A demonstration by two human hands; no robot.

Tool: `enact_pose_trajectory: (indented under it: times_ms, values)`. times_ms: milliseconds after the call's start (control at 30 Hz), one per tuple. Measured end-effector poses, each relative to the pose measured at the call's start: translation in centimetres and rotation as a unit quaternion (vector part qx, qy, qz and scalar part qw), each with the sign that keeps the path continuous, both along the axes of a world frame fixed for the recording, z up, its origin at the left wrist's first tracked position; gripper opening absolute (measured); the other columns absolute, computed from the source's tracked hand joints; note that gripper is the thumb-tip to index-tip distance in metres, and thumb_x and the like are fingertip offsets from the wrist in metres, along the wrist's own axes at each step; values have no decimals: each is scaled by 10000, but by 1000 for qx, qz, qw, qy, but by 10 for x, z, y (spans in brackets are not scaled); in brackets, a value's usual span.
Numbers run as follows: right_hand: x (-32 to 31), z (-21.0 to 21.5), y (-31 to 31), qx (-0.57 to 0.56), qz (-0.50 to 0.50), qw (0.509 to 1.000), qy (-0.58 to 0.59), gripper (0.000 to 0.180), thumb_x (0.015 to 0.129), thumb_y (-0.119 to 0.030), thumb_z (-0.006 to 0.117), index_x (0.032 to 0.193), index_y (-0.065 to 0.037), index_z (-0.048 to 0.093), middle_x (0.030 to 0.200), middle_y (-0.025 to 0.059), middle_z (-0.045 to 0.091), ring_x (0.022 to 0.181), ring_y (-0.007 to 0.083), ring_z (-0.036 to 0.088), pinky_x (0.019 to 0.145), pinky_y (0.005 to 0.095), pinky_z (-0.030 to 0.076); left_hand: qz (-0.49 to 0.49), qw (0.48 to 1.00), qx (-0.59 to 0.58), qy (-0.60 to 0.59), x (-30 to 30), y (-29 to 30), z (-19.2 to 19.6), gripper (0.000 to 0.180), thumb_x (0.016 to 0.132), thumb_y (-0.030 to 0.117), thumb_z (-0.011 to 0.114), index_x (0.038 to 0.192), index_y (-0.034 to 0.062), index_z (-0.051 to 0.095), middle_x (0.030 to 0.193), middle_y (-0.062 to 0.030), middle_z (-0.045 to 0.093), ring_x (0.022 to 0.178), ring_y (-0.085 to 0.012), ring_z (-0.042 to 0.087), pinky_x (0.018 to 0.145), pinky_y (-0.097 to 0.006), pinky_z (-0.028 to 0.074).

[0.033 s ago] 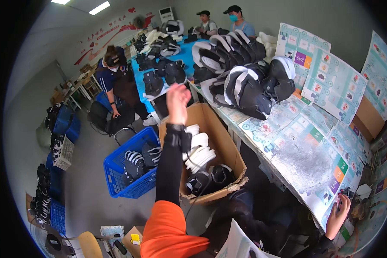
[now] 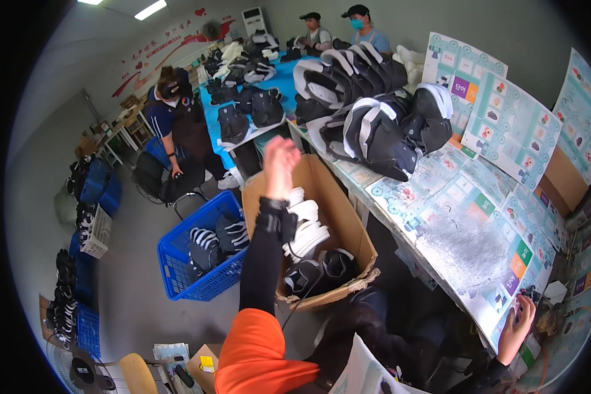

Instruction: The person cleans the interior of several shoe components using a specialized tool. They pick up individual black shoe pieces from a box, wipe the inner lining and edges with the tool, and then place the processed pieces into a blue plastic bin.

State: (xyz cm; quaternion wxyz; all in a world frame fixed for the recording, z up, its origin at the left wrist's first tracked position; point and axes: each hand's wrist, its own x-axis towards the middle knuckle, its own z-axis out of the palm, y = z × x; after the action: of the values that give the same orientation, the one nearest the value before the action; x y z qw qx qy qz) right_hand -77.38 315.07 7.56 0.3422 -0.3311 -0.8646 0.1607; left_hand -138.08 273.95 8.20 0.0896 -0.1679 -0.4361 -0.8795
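As the bare left hand, its grip too blurred to tell, shifts slightly rightward by the brown cardboard box, the bare right hand stays spread, work seemingly little advanced.

Bright ceiling lights, blurred left hand, curved fisheye edges, black corners

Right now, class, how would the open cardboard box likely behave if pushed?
The cardboard box would probably flex at its rim, which looks ragged and uncovered. Tipping seems unlikely, since the white pieces and dark shoe-like pieces lie low inside. Those pieces might slide, as bare cardboard shows beside them.
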Motion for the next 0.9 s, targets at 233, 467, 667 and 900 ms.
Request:
enact_pose_trajectory:
  times_ms: [233,467,667,900]
  values:
    - [-35,7,-34,-61,-24,998,-2,314,989,12,591,1299,-17,628,1407,130,570,1338,298,560,1084,410,461,-160,959,-105,-210,69,27,-139,269,1051,149,595,1310,80,600,1135,-96,715,867,-168,690,817,-345,580]
    - [-37,-2,-52,-76,-14,997,17,253,1018,4,589,1265,-5,638,1395,121,570,1320,289,576,1067,404,470,-186,956,-200,-108,69,63,-91,265,1054,135,564,1306,60,599,1110,-75,694,883,-154,666,849,-306,551]
    - [-55,11,-64,-57,7,998,-7,247,946,40,624,1190,21,655,1308,163,611,1274,341,583,1106,387,434,-21,946,-311,85,-4,58,-62,285,1016,75,634,1297,65,590,1078,-67,703,882,-123,658,791,-276,547]
    - [-40,18,-74,-82,3,997,7,241,933,35,640,1172,15,667,1314,183,611,1275,384,579,1109,412,436,251,778,-533,218,-71,137,29,684,836,512,870,1203,-31,675,1112,-184,718,967,-318,680,878,-427,545]
